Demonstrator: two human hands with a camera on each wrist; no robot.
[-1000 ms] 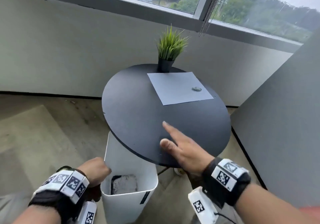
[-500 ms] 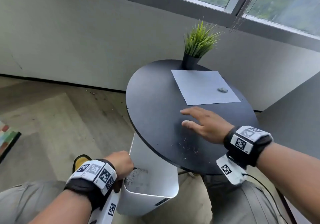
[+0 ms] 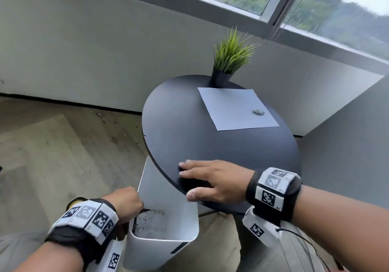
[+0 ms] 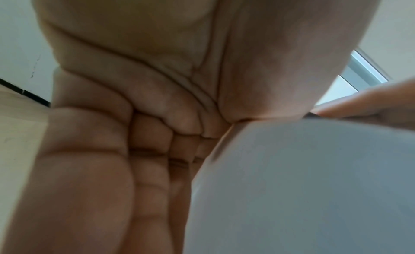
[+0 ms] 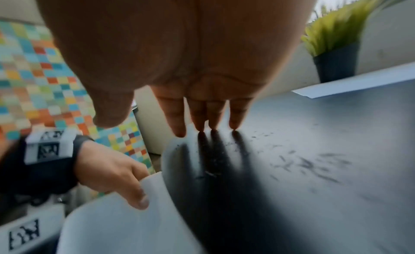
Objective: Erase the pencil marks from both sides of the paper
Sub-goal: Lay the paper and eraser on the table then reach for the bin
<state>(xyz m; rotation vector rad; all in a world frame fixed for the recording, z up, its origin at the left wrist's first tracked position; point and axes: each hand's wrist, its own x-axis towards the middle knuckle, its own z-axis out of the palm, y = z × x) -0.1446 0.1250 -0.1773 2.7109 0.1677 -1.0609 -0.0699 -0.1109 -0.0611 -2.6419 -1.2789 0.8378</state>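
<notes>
No words, brand names or numbers can be read anywhere in these views. The only printed signs are black-and-white square code patterns on the left wristband [image 3: 87,219] and the right wristband [image 3: 273,189], with more of the same on the white camera housings under each wrist. Tiny characters sit beside some of those patterns but are too small and blurred to make out.
</notes>
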